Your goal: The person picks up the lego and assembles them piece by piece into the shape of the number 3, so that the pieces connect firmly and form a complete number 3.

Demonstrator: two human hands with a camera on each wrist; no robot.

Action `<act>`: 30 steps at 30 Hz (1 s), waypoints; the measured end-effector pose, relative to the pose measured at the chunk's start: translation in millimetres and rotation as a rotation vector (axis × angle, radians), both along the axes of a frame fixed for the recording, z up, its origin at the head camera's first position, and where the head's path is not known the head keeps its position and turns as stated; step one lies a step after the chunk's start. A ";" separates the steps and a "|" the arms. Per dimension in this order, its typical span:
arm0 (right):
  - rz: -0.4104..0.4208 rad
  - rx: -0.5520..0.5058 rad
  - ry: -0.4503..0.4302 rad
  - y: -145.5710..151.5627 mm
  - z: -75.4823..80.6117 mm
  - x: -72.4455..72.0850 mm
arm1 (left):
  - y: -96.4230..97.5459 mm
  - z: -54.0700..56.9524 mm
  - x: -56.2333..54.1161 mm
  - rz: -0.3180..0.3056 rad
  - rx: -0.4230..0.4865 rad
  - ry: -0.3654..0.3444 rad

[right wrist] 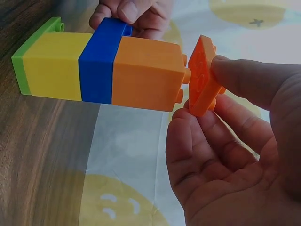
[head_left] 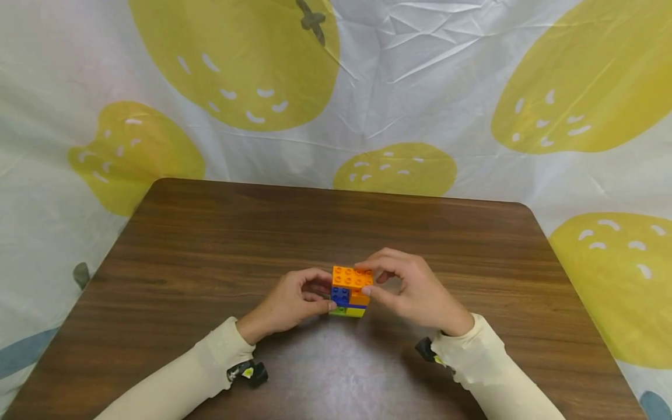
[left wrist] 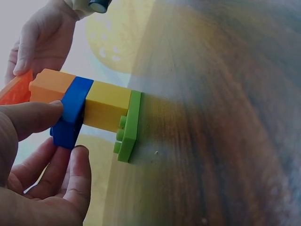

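Note:
A small stack of toy building bricks stands on the table in front of me. From the bottom up it has a thin green plate (left wrist: 130,132), a yellow brick (right wrist: 51,67), a flat blue brick (right wrist: 98,66) and an orange brick (right wrist: 146,73). My left hand (head_left: 286,300) pinches the blue brick between thumb and fingertips. With thumb and fingers, my right hand (head_left: 417,289) holds a thin orange plate (right wrist: 199,80) tilted just over the studs of the orange brick. In the right wrist view a narrow gap shows between plate and studs at one end.
The brown wood-grain table (head_left: 236,227) has rounded far corners. Behind it hangs a pale cloth (head_left: 294,157) printed with yellow fruit. Black wrist cameras sit under both cream sleeves (head_left: 202,364).

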State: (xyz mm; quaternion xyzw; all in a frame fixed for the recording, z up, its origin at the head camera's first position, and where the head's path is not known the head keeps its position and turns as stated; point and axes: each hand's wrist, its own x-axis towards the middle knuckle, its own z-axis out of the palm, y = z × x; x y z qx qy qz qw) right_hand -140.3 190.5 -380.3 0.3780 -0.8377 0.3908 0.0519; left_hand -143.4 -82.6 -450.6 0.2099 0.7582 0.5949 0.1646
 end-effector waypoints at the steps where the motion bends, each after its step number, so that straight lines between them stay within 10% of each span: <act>1: -0.002 0.002 -0.001 -0.2 -0.3 -0.2 | 0.0 0.1 -0.2 -0.001 0.000 0.000; 30: -0.015 0.010 -0.012 0.1 -8.1 0.5 | -4.6 13.1 1.2 0.045 0.004 0.059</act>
